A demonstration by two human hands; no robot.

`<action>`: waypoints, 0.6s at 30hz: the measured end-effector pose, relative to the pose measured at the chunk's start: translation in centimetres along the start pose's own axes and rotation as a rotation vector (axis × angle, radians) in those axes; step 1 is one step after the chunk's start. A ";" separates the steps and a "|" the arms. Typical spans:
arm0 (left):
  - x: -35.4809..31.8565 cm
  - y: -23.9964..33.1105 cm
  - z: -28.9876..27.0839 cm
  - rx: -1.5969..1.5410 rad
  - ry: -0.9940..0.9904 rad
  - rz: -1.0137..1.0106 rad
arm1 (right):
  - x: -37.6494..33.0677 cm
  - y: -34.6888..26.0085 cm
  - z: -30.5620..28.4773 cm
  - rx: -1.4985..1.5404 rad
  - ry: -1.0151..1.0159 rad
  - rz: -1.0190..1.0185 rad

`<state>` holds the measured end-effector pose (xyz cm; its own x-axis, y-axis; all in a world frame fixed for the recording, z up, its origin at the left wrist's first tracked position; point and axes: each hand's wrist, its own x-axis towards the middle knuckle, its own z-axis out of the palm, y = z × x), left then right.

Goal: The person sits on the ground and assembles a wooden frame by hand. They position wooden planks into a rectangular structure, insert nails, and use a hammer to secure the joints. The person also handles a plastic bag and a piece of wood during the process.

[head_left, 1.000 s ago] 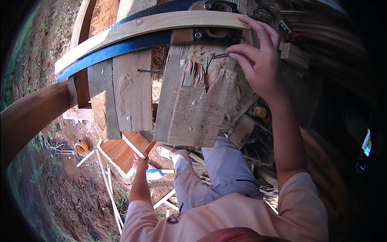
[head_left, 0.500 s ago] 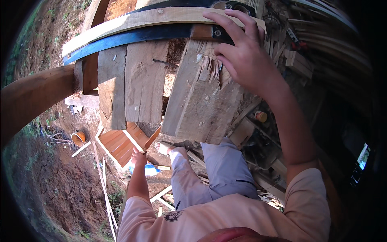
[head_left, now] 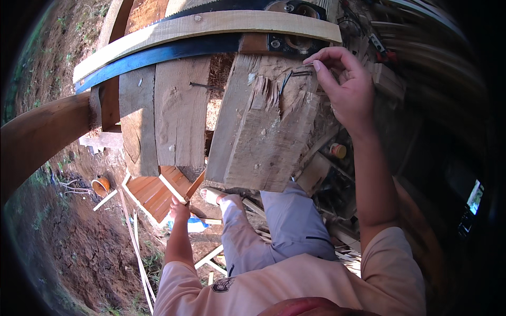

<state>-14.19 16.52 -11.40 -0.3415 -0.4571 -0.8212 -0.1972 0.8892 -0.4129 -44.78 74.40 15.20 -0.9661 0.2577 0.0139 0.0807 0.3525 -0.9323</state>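
The right hand (head_left: 345, 87) reaches up with the arm extended, its thumb and forefinger pinched together on a dark bent nail (head_left: 295, 75) that sticks out of the splintered top corner of a rough wooden block (head_left: 269, 137), the nail's long axis running roughly level along that upper edge. The left hand (head_left: 180, 209) hangs low by the knee, closed around a thin stick-like handle (head_left: 194, 185). Weathered planks (head_left: 179, 116) lie alongside under a pale curved slat (head_left: 211, 26), outdoors over bare reddish earth (head_left: 89, 247).

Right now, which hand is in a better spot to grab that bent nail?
Probably the right hand: its fingers are already at the bent nail on the splintered plank. The left hand is far below.
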 end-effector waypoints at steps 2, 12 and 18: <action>-0.1 -0.1 -0.1 -0.001 -0.007 0.003 | -0.8 -0.4 0.5 0.141 0.018 0.103; 0.0 -0.1 -0.3 -0.006 -0.015 0.005 | -2.8 2.3 -0.1 -0.045 0.058 -0.016; -0.1 -0.2 -0.2 -0.003 0.005 0.012 | -2.7 2.7 -0.1 -0.094 0.099 -0.018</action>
<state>-14.29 16.37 -11.15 -0.3481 -0.4468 -0.8242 -0.1956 0.8944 -0.4022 -41.91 74.76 12.65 -0.9390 0.3365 0.0707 0.0902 0.4395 -0.8937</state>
